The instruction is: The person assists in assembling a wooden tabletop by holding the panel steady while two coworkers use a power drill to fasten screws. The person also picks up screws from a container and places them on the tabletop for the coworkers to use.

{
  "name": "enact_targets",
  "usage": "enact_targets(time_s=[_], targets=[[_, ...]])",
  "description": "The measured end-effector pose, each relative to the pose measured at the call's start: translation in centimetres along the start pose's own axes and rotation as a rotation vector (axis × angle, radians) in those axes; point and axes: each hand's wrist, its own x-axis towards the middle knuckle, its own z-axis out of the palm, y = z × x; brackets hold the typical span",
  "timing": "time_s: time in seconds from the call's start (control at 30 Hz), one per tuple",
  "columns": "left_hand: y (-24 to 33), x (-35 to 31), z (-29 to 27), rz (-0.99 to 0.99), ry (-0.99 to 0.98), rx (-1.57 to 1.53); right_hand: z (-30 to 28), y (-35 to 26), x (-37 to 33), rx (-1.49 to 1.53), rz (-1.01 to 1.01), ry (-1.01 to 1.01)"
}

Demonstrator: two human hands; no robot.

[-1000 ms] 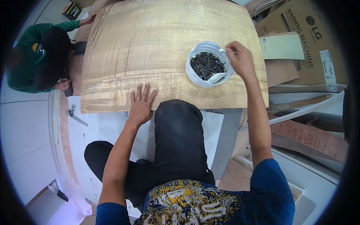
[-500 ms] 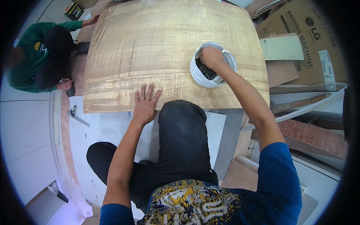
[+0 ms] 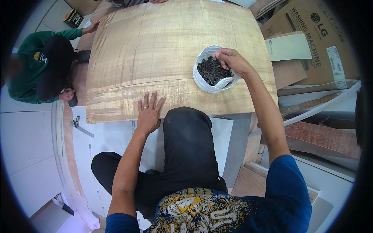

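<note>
A large light plywood sheet [image 3: 163, 50] lies flat in front of me. My left hand [image 3: 147, 112] rests flat on its near edge, fingers spread, a ring on one finger. On the sheet's right part stands a white plastic tub [image 3: 202, 83] full of dark nails [image 3: 210, 72]. My right hand [image 3: 231, 60] is at the tub's far right rim, fingertips pinched together over the nails; whether they hold any is hidden. My bent knee in black trousers [image 3: 186, 139] sits just below the sheet's edge.
A person in a green top [image 3: 35, 73] crouches at the sheet's left side, one hand on its far corner. A large cardboard box [image 3: 322, 35], wood offcuts [image 3: 287, 70] and planks lie to the right. A metal square [image 3: 79, 128] lies on the white floor panel at left.
My right hand moved from beside the tub's right rim into the tub, then drew back up to its far rim with fingers pinched. The left hand stayed put.
</note>
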Motion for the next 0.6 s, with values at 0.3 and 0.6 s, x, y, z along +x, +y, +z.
enact_targets(time_s=[0.3, 0.6], targets=[[0.2, 0.2, 0.0, 0.0, -0.023, 0.041, 1.4, -7.3, 9.3, -0.53, -0.17, 0.217], [-0.7, -0.5, 0.7, -0.01, 0.021, 0.063, 1.7, -9.8, 6.4, -0.599, -0.231, 0.153]])
